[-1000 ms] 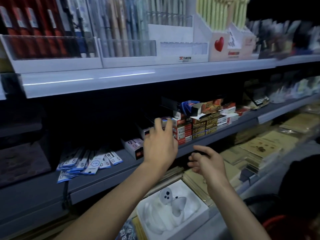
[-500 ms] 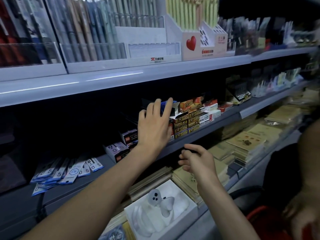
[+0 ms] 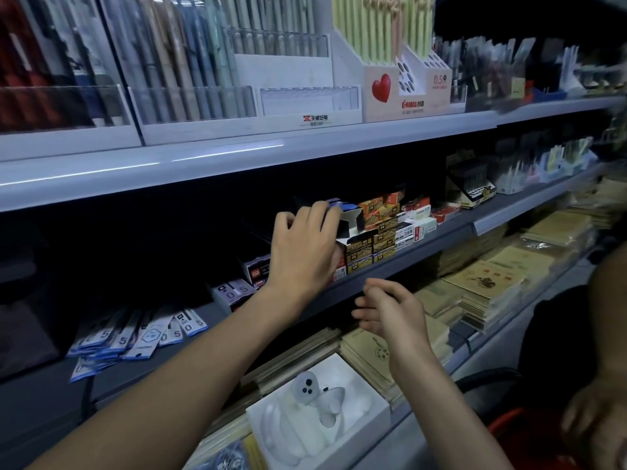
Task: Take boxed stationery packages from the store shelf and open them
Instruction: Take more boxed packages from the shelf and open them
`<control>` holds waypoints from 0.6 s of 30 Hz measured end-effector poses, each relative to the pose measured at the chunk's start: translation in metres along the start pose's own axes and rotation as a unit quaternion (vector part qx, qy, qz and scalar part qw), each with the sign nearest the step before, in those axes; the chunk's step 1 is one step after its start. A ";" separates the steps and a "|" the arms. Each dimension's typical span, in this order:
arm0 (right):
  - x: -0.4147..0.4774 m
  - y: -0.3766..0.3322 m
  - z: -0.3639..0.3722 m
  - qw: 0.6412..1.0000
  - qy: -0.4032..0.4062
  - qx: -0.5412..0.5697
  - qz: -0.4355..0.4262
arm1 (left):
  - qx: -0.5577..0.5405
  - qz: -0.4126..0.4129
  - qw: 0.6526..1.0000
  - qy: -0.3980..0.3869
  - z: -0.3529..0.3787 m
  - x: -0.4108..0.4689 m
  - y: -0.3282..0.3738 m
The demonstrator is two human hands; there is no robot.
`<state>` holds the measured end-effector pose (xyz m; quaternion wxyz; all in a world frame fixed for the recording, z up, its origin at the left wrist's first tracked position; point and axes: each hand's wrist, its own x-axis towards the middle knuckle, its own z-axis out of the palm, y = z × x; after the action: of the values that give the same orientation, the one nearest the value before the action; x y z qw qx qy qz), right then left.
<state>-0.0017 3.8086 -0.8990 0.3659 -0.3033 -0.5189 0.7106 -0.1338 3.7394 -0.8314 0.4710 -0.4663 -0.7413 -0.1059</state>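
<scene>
Head view: the middle shelf (image 3: 454, 230) carries a stack of small boxes (image 3: 376, 242), just right of the left fingers. The left hand (image 3: 302, 249) reaches in, its fingers (image 3: 320, 212) curled over a blue box (image 3: 346, 210) atop that stack; the box's end flap stands open. The right hand (image 3: 393, 310) hangs below those fingers, loosely bent and holding nothing. The task looks barely begun: the box is gripped but not yet off the shelf, and proper opening remains.
</scene>
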 end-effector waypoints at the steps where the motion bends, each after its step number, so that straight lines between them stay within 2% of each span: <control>1: -0.002 -0.002 0.002 1.000 -0.002 0.010 -0.005 | -0.008 0.012 1.000 0.018 -0.006 -0.006 -0.003; 5: -0.013 -0.006 0.013 0.999 -0.028 0.044 -0.003 | -0.039 0.051 0.997 0.048 -0.032 -0.040 -0.024; 11: -0.035 -0.004 0.036 0.995 -0.097 0.016 0.014 | -0.090 0.100 0.989 0.067 -0.072 -0.106 -0.070; 16: -0.057 0.007 0.064 0.982 -0.180 0.037 0.041 | -0.194 0.105 0.975 -0.021 -0.102 -0.163 -0.114; 18: -0.063 0.015 0.075 0.979 -0.194 0.030 0.058 | -0.205 0.097 0.972 -0.069 -0.110 -0.185 -0.129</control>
<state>-0.0312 3.7144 -0.8895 0.2253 -0.1786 -0.5398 0.7912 -0.1476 3.4944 -0.8838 0.3215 -0.6289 -0.6855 -0.1768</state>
